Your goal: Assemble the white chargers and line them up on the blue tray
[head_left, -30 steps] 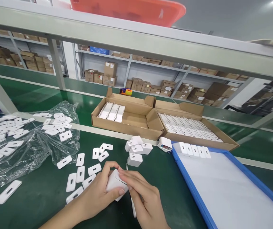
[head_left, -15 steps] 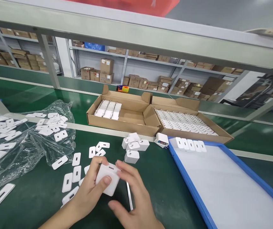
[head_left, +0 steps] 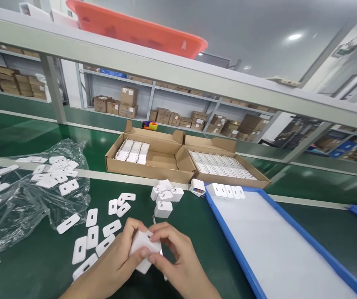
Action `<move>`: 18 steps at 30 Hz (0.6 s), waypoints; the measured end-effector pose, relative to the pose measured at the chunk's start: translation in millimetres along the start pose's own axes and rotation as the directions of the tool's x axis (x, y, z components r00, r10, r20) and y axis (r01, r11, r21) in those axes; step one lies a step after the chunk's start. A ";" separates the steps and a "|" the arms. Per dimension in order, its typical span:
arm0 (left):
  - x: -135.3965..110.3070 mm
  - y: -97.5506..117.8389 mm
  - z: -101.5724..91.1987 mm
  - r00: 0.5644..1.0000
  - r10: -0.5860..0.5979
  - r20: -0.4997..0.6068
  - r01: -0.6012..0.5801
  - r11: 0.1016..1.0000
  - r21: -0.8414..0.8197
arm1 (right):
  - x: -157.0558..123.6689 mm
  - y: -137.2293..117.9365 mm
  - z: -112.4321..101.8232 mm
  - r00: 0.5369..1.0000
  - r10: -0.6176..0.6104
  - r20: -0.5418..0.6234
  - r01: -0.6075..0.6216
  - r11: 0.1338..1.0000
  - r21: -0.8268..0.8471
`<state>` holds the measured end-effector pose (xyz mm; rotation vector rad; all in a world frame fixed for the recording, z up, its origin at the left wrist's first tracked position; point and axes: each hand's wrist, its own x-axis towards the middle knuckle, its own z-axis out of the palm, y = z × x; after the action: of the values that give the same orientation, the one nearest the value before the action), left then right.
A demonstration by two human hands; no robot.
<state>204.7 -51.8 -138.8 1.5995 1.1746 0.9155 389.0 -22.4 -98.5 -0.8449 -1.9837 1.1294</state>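
Note:
My left hand [head_left: 119,259] and my right hand [head_left: 181,261] both grip one white charger body [head_left: 144,248] low in the middle of the view, just above the green mat. Fingers of both hands curl round it, the thumbs pressing on its near face. A thin metal tweezer tip [head_left: 153,220] pokes up behind my right fingers. Loose white slotted cover plates [head_left: 92,238] lie on the mat to the left of my left hand. A small heap of white charger bodies [head_left: 165,197] sits just beyond my hands.
A clear plastic bag [head_left: 19,199] with several white plates lies at the left. Two open cardboard boxes [head_left: 153,166] [head_left: 228,166] of white parts stand behind. A blue-framed white tray [head_left: 278,245] with a row of chargers [head_left: 228,191] lies at the right.
My right hand has closed back onto the charger body from the open pose half a second ago. The camera has tilted up and swung slightly right.

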 end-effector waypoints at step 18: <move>25.0 -30.5 7.6 0.994 0.053 0.094 -0.052 0.999 -0.012 | -41.0 91.5 -274.7 0.154 0.278 -0.948 -0.259 0.937 0.233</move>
<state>210.0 -25.9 -169.1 1.6544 1.0658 0.8683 652.8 103.1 -85.5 -1.4721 -0.6836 0.4375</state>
